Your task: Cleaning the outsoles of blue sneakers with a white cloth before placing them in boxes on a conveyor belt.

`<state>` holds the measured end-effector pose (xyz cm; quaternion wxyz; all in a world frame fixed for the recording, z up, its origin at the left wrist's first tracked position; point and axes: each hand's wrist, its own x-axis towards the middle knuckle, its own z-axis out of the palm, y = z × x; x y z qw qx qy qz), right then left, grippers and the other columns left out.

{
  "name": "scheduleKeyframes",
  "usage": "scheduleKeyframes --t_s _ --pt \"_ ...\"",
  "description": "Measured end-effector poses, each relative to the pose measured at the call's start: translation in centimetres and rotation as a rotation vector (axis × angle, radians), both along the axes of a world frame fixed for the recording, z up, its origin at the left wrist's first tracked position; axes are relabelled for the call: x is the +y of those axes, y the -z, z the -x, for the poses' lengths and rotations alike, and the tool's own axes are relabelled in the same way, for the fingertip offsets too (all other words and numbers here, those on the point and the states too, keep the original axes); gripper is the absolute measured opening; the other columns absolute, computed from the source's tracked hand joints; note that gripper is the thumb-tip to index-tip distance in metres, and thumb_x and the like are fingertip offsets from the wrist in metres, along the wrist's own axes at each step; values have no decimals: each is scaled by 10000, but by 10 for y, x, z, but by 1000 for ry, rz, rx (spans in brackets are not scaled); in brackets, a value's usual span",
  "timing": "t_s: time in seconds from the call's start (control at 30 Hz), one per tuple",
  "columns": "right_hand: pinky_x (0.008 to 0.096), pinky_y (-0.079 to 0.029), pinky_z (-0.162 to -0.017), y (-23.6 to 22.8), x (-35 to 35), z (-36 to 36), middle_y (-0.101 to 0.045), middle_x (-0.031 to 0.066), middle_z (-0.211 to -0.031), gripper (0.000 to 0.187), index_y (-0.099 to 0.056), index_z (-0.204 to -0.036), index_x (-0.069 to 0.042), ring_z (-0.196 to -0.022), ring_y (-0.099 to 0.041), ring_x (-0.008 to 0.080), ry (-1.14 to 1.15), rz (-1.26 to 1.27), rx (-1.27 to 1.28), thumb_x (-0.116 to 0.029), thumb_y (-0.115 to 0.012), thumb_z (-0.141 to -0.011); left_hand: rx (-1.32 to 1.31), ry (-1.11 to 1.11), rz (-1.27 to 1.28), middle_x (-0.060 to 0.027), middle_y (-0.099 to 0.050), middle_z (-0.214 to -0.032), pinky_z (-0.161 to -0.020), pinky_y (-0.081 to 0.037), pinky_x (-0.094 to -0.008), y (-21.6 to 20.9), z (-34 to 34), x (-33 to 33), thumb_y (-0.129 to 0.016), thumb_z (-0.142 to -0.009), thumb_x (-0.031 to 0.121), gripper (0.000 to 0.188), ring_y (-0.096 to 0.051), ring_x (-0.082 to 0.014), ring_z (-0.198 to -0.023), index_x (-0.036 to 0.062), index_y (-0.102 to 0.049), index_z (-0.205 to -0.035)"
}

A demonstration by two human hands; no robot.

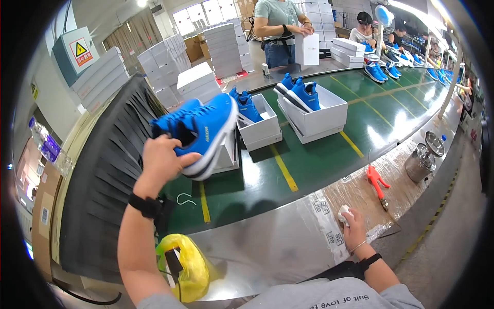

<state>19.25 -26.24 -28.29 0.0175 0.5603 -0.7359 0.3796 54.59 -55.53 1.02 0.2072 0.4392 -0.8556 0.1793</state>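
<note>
My left hand grips a pair of blue sneakers with white soles by their heels, raised over a white shoebox at the left of the conveyor. Their toes point up and away from me. Lower right, my right hand closes around a crumpled white tissue or cloth at the edge of the metal table. Farther along the belt, an open shoebox holds blue shoes. To its right, another open shoebox has a blue pair resting tilted in it.
The green conveyor belt has yellow stripes. An orange air gun and a metal canister sit on the right ledge. A yellow plastic bag stands near me. Across the belt, a person holds a white box; stacked boxes rise behind.
</note>
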Motion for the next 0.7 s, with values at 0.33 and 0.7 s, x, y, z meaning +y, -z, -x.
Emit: scheduleKeyframes --t_s 0.33,0.7 --pt "472 -365 -895 1 -6 -11 -481 185 -1111 418 -571 -1021 -81 -1019 -447 388 69 -52 117 34 -550 -619 -661 -207 17 -70 -607 -972 -1092 -101 -454 12 -6 -166 -787 -537 476 476 -494 -239 -1068 182 -725 -907" --pt "466 -368 -895 -3 0 -13 -473 183 -1151 424 -564 -1036 -102 -1032 -447 372 108 -122 125 9 -565 -627 -781 -596 -489 -128 -433 -1365 -1041 -139 -618 84 35 -233 -613 -752 230 427 -334 -303 -1294 109 -610 -1162"
